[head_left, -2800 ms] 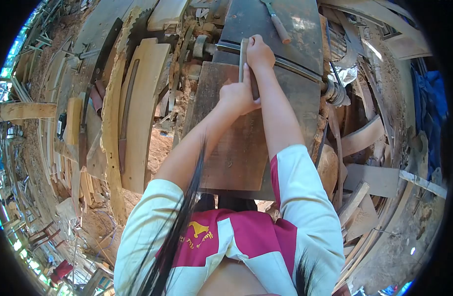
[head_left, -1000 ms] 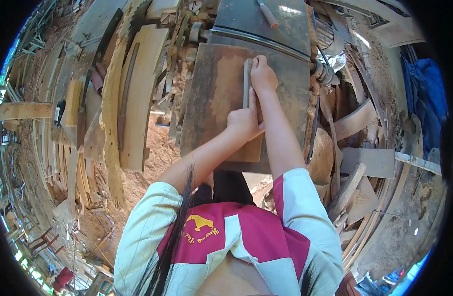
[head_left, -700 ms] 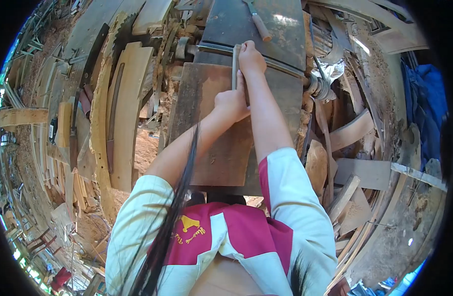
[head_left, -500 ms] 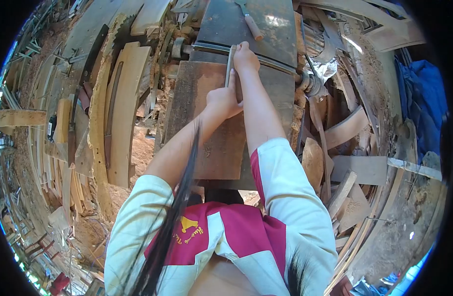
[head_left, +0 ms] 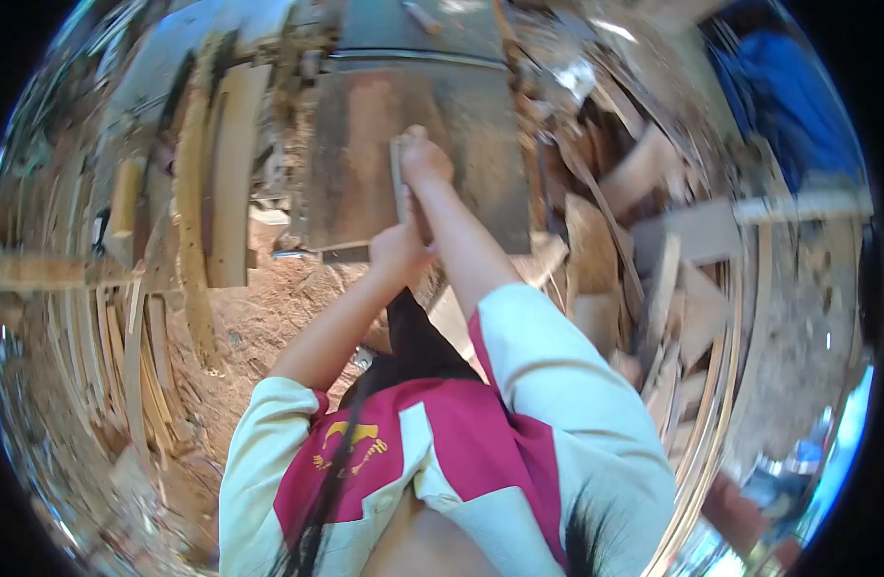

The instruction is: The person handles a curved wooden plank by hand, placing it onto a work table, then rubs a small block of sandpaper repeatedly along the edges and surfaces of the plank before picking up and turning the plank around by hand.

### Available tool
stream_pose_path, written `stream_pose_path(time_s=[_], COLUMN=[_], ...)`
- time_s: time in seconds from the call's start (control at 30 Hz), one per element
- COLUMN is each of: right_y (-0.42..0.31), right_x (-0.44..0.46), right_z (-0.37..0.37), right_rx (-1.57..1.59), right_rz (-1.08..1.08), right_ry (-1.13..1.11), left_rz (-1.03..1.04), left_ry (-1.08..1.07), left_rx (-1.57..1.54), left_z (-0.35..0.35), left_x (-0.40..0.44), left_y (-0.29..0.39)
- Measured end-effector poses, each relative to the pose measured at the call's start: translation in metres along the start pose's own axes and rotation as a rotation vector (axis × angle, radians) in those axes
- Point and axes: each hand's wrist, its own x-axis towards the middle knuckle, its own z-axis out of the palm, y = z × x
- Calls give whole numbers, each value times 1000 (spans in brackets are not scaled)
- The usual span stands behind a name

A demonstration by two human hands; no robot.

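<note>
A narrow wooden strip [head_left: 398,171] stands over the front bed [head_left: 482,144] of a planing machine, pointing away from me. My right hand [head_left: 428,159] is closed around its far part. Nearer my body, my left hand [head_left: 400,252] grips the same strip by its close end, at the bed's front edge. My palms and fingers hide part of the strip. Beyond both hands, a dark slot [head_left: 418,62] crosses the machine between its front and rear beds. A tool with a wooden handle [head_left: 422,17] lies on the rear bed.
Long planks [head_left: 232,178] and a rough-edged slab [head_left: 194,192] stand at the left. Wood offcuts [head_left: 591,250] crowd the right side. Sawdust [head_left: 269,327] covers the ground. A blue cloth [head_left: 798,106] hangs at the far right.
Both hands have drawn back toward my body with the strip, away from the slot. My view has shifted too, showing more of the ground in front of me.
</note>
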Motion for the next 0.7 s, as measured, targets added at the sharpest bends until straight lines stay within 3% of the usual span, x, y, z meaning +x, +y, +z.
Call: stream_pose_path(time_s=[0.17,0.27,0.37,0.43,0.57,0.7], right_y=[11,19,7,11,12,7], right_x=[-35,-42,-33,-32,-31,-15], right_z=[-8,-3,0,-3,0,-4], right_rx=[22,57,69,86,51,154], right_rz=[129,127,194,261,213,364], right_ry=[-8,-51,-58,-109,-80,-118], left_rz=[27,156,66,81,87,240], left_ry=[-89,-100,-155,-119,-254,-108], left_rx=[86,129,232,107,174,85], left_z=[5,13,13,26,5,34], left_x=[-34,-34,-31,-24,-26,-10], left_y=[6,-12,-14,-26,-8,-31])
